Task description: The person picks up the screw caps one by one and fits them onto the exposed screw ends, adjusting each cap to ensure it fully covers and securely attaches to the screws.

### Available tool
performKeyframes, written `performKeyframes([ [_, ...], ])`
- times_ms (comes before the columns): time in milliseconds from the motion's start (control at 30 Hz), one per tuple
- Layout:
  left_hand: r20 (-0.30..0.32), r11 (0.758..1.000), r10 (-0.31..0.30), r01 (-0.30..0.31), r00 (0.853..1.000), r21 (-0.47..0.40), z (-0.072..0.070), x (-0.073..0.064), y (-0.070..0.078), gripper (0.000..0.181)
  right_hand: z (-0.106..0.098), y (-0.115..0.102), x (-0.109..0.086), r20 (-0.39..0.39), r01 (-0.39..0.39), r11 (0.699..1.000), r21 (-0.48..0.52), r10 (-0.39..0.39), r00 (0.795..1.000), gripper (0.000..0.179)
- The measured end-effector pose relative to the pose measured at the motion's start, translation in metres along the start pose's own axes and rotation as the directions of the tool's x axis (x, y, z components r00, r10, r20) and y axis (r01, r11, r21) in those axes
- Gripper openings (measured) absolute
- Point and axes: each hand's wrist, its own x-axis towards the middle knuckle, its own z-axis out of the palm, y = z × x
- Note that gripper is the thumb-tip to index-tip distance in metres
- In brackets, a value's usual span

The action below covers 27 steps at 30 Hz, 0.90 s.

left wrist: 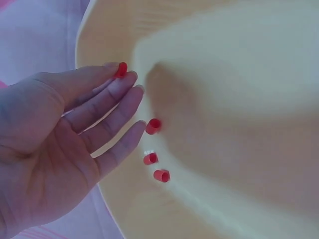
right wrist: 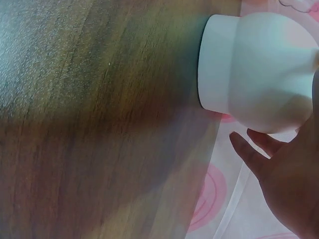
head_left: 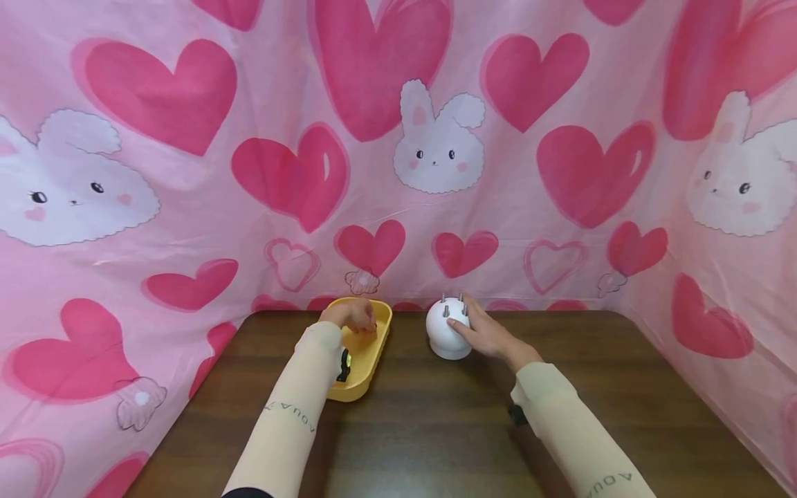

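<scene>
In the yellow tray (head_left: 381,339), my left hand (head_left: 353,315) pinches a small red cap (left wrist: 121,69) between thumb and index fingertip, the other fingers stretched out. Another red cap (left wrist: 153,126) lies by the little fingertip, with a second cap (left wrist: 150,159) and a third cap (left wrist: 162,176) just beyond it on the tray's floor. My right hand (head_left: 488,333) holds a white ball-shaped body (head_left: 445,335) with a flat round base, thumb on its front and fingers around its right side. Several metal bolts (head_left: 445,311) stick up from its top.
The brown wooden table (head_left: 429,429) carries the tray on the left and the ball to its right. A pink cloth (head_left: 517,207) with hearts and rabbits hangs behind the table and along both sides.
</scene>
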Motion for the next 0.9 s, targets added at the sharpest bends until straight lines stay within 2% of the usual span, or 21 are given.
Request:
performKeyframes([
  [300,-0.025,0.992,0.04,-0.043,0.999,-0.116,0.001,-0.013,0.003,0.017,0.0,0.001,-0.001,0.006,0.008,0.999,0.033,-0.008,1.0,0.097],
  [467,-0.06,0.991,0.062,-0.069,0.996,-0.116,0.0,-0.013,0.003,0.015,-0.002,0.0,0.0,0.004,-0.002,0.999,0.041,0.002,1.0,0.095],
  [633,-0.093,0.988,0.098,-0.108,0.991,-0.112,-0.001,-0.01,0.002,0.013,-0.003,-0.001,0.001,0.004,0.021,0.998,0.054,-0.021,1.0,0.094],
  [900,-0.15,0.969,0.148,-0.174,0.977,-0.175,0.002,-0.013,0.008,0.015,0.0,0.001,0.001,0.01,0.029,0.997,0.074,-0.029,1.0,0.093],
])
